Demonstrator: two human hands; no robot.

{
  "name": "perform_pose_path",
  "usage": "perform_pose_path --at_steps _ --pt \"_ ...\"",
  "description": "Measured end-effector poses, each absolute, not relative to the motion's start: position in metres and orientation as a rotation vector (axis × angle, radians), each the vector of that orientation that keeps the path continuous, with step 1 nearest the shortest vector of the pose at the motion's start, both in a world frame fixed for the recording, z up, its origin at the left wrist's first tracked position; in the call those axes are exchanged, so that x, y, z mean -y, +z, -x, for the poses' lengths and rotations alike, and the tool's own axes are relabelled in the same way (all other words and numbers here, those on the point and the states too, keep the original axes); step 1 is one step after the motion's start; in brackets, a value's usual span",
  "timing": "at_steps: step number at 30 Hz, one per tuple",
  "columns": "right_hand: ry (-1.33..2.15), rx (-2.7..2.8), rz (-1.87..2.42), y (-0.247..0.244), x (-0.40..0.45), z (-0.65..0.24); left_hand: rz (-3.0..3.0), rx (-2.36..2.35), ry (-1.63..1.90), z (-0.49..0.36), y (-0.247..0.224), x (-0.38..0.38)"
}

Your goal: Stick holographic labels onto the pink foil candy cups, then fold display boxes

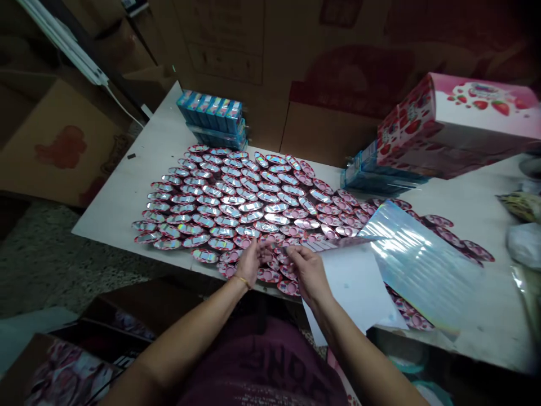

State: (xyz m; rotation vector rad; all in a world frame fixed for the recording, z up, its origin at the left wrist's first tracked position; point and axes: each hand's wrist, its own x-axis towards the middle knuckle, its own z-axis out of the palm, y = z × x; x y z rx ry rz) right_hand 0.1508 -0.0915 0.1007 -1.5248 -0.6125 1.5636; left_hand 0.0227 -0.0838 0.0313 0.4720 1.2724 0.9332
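Many oval red-and-pink containers [276, 208] stand in tight rows across the white table; those on the left carry shiny stickers on top, while several near my hands show plain pink tops. My right hand [310, 273] pinches the edge of a sticker sheet [333, 244] above the containers. Beside it, my left hand [253, 260] hovers over the front rows with its fingers curled; anything between them is too small to make out. White backing paper [353, 285] lies under my right forearm. A shiny holographic sheet [418, 262] covers containers on the right.
Stacked blue boxes [215, 118] stand at the table's back left. A pink strawberry-print carton [469, 127] rests on more blue boxes [376, 172] at the back right. Large cardboard boxes [63, 141] are beyond the table. Plastic bags [524, 245] lie at the right edge.
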Motion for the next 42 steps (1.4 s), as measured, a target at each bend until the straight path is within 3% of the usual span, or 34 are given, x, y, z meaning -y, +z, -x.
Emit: perform_pose_path --at_steps 6,16,22,28,37,42 --pt "1.559 0.436 1.535 0.051 0.099 -0.099 -0.243 -1.334 1.008 0.034 0.032 0.098" --pt "0.697 0.939 1.967 -0.014 0.103 -0.04 -1.155 -1.789 0.866 0.073 -0.008 0.067" --pt "0.444 1.133 2.232 -0.016 0.101 -0.028 -1.792 -1.805 0.733 0.075 -0.022 0.065" --pt "0.404 1.237 2.321 -0.009 0.1 -0.029 -1.898 -1.779 0.696 0.077 -0.019 0.063" --pt "0.409 2.439 1.991 0.019 0.103 -0.067 -1.8 -1.898 0.488 0.084 -0.005 0.054" --pt "0.325 2.266 1.738 0.061 0.073 -0.138 -1.811 -1.736 0.697 0.045 0.005 0.047"
